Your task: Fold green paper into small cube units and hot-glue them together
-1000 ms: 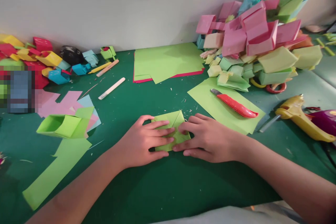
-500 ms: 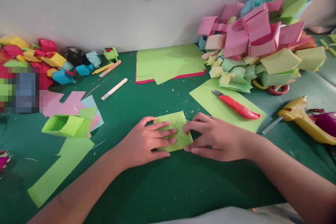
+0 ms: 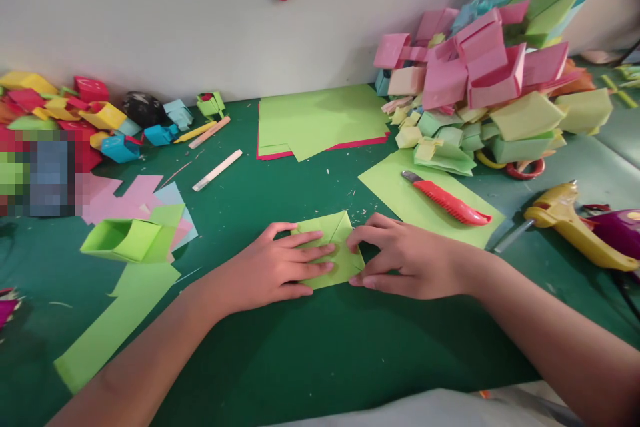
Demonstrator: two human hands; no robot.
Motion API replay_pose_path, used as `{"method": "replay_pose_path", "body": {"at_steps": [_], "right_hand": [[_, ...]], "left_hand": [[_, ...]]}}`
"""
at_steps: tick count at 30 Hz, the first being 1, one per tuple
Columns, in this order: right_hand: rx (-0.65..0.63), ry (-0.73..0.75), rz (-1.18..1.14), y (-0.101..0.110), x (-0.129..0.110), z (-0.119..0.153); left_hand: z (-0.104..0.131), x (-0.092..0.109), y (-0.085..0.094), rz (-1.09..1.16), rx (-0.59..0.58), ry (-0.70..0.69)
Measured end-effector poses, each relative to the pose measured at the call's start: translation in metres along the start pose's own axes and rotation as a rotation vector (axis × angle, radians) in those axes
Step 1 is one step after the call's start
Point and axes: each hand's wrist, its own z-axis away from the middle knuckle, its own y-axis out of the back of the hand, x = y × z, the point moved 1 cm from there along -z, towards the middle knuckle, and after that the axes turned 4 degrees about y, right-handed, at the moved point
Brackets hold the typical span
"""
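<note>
- Green matting covers the worktop [image 3: 310, 347], which is backed by a pale wall; coloured paper is heaped at the far left and far right.
- A folded green paper [image 3: 334, 247] lies flat at the middle of the worktop, between the two hands and partly under both.
- The left hand [image 3: 273, 270] is laid flat on the paper's left part, fingers spread and pressed down; nothing is pinched by it.
- The right hand [image 3: 407, 260] is set at the paper's right edge, its fingertips drawn together on the fold, seemingly pinching or pressing the crease; the exact contact is hidden by the fingers.
- The paper is judged very light and thin, limp where single, stiffer where layered. It would be slid easily on the mat and creased or torn by rough handling.
- Hold is best taken at the edges or corners, with flat pressure kept on the layers so they are not shifted.
- The paper's far corner stands free beyond both grips; its near edge shows between the thumbs.
- A red knife [image 3: 447, 199] rests on a green sheet [image 3: 395, 190] to the right, apart from the hands.
- A green box [image 3: 125, 239] sits to the left, well apart.
</note>
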Motion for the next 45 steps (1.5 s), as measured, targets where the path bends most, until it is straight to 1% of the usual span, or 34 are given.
{"method": "replay_pose_path", "body": {"at_steps": [4, 9, 13, 21, 30, 34, 40, 42, 45], "right_hand": [[0.005, -0.005, -0.011, 0.000, 0.000, -0.001], [0.020, 0.004, 0.010, 0.000, -0.002, -0.001], [0.020, -0.014, 0.030, -0.001, -0.003, -0.001], [0.013, -0.020, 0.063, -0.002, -0.006, -0.002], [0.031, -0.008, 0.077, -0.004, -0.005, -0.002], [0.063, 0.020, 0.118, -0.006, -0.004, -0.001], [0.133, 0.110, 0.209, -0.009, -0.006, -0.003], [0.140, 0.122, 0.230, -0.010, -0.009, -0.003], [0.161, 0.110, 0.256, -0.010, -0.011, -0.004]], "left_hand": [[0.001, 0.004, 0.002, -0.007, 0.018, 0.012], [0.001, 0.011, 0.004, 0.004, 0.078, 0.017], [0.002, 0.010, 0.003, 0.010, 0.114, 0.007], [0.004, 0.007, 0.003, 0.006, 0.149, 0.002], [0.005, 0.007, 0.001, 0.044, 0.167, 0.022], [0.006, 0.007, 0.002, 0.081, 0.170, 0.029], [0.007, 0.000, 0.006, 0.257, 0.262, 0.115], [0.007, 0.000, 0.005, 0.239, 0.270, 0.116], [0.004, 0.002, 0.002, 0.172, 0.276, 0.076]]}}
